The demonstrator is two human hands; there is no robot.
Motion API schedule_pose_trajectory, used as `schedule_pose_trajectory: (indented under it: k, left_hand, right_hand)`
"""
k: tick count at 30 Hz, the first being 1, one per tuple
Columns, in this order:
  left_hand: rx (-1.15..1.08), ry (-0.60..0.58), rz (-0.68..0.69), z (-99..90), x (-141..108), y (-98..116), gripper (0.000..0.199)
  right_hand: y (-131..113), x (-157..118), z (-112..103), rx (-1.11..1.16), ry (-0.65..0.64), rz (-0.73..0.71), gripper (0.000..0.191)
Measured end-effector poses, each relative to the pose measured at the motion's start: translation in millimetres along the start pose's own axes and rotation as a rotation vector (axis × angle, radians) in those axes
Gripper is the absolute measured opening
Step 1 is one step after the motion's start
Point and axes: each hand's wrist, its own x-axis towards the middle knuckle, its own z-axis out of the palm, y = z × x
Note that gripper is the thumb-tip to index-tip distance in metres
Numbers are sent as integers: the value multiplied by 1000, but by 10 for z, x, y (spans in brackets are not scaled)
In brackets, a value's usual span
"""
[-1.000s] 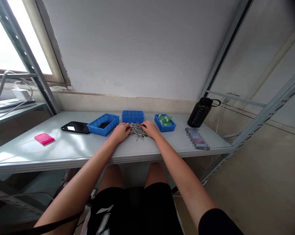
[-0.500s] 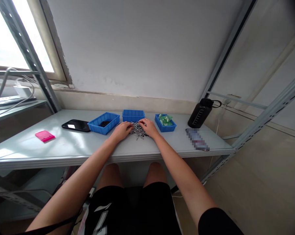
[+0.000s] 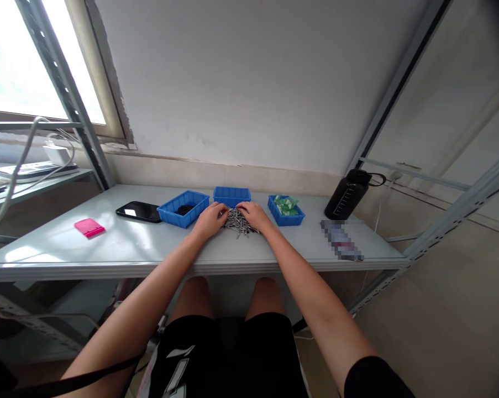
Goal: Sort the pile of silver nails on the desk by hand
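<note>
A loose pile of small silvery metal pieces lies on the grey table. My left hand is at the pile's left edge, its fingers curled together at the metal pieces. On the far right side of the pile, my right hand rests with bent fingers over the pieces. What either set of fingertips grips is too small to tell. Just behind the hands stands a blue bin. To the left, another blue bin holds black items; a third one, at the right, holds green packets.
A black phone and a pink object lie at the left. At the right are a black bottle and a blurred flat object. Metal shelf posts flank the table, with a wall behind.
The whole scene has shifted slightly right in the view. Both hands remain at the pile, with small changes in their finger positions.
</note>
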Motion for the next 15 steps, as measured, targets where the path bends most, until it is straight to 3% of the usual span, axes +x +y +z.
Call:
schedule_pose_trajectory:
  k: [15]
  left_hand:
    - [-31, 17, 22, 4, 1, 35, 25]
  right_hand:
    - [-46, -159, -25, -73, -19, 2, 23]
